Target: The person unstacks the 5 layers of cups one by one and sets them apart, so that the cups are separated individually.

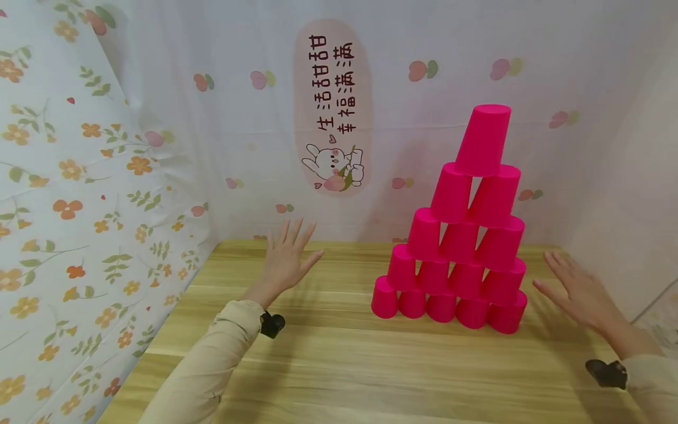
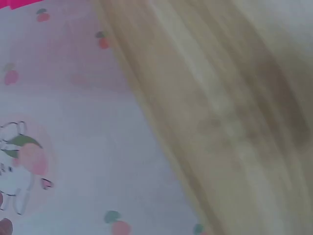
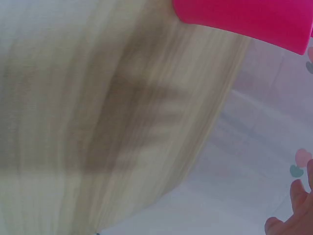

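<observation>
Bright pink cups [image 1: 459, 241], all upside down, form a five-level pyramid right of centre on the wooden table [image 1: 339, 365]. A single cup [image 1: 484, 141] tops it. My left hand [image 1: 286, 256] hovers well to the left of the pyramid, fingers straight and spread, holding nothing. Beyond the pyramid's right side is my right hand [image 1: 580, 294], fingers extended, apart from the cups and holding nothing. In the right wrist view a pink cup [image 3: 249, 19] fills the upper right, with some of my right fingertips [image 3: 298, 196] at the edge. The left wrist view shows mostly table and backdrop.
A white backdrop [image 1: 238, 147] with fruit prints and a rabbit drawing rises behind the table. Flowered cloth [image 1: 69, 235] hangs along the left side. A pale wall [image 1: 630, 176] stands at the right. Each wrist wears a small black camera [image 1: 272, 324].
</observation>
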A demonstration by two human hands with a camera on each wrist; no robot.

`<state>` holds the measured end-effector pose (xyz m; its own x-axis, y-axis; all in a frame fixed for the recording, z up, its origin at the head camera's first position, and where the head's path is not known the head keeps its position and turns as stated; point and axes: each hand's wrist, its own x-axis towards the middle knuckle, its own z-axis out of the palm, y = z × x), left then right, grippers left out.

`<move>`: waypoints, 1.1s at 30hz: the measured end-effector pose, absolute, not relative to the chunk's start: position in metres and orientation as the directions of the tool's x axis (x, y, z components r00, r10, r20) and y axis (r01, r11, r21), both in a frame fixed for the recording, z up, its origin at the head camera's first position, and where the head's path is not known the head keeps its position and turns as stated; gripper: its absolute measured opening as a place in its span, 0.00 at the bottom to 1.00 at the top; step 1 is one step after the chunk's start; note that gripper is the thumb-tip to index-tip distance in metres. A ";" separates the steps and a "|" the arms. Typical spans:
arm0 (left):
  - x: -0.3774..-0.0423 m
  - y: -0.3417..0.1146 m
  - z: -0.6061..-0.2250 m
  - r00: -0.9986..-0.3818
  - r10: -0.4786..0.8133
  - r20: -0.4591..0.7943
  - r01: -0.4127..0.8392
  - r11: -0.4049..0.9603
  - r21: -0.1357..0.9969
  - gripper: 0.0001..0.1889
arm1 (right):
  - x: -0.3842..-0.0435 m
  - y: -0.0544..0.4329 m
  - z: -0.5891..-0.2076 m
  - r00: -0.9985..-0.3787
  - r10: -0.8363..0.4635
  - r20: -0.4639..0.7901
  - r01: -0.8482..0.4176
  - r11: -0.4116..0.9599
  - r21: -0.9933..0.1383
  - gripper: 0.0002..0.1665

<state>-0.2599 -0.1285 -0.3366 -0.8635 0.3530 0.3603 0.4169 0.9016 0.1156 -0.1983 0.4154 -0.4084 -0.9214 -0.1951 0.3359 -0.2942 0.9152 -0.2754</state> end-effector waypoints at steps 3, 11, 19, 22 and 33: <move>-0.264 -0.121 -0.323 -0.849 0.364 0.383 0.430 0.898 0.098 0.33 | -0.195 0.416 -0.412 -0.899 -0.226 0.376 -0.343 0.895 -0.283 0.44; -0.273 -0.082 -0.279 -0.807 0.422 0.413 0.488 0.870 0.065 0.34 | -0.181 0.411 -0.426 -0.946 -0.196 0.259 -0.304 0.814 -0.495 0.51; -0.274 -0.032 -0.241 -0.736 0.461 0.496 0.597 0.787 0.155 0.33 | -0.172 0.393 -0.440 -0.980 -0.124 0.158 -0.195 0.773 -0.604 0.55; -0.275 -0.014 -0.229 -0.721 0.435 0.539 0.621 0.751 0.225 0.33 | -0.172 0.388 -0.445 -0.980 -0.107 0.167 -0.189 0.752 -0.632 0.56; -0.276 0.043 -0.183 -0.763 0.384 0.520 0.642 0.539 0.545 0.35 | -0.172 0.373 -0.452 -0.965 -0.082 0.248 -0.239 0.662 -0.711 0.52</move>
<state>-0.2757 0.0427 -0.1828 -0.7632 0.3836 0.5200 0.6423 0.5385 0.5454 -0.1720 0.3726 -0.4522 -0.9652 -0.0824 0.2482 -0.2393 0.6616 -0.7107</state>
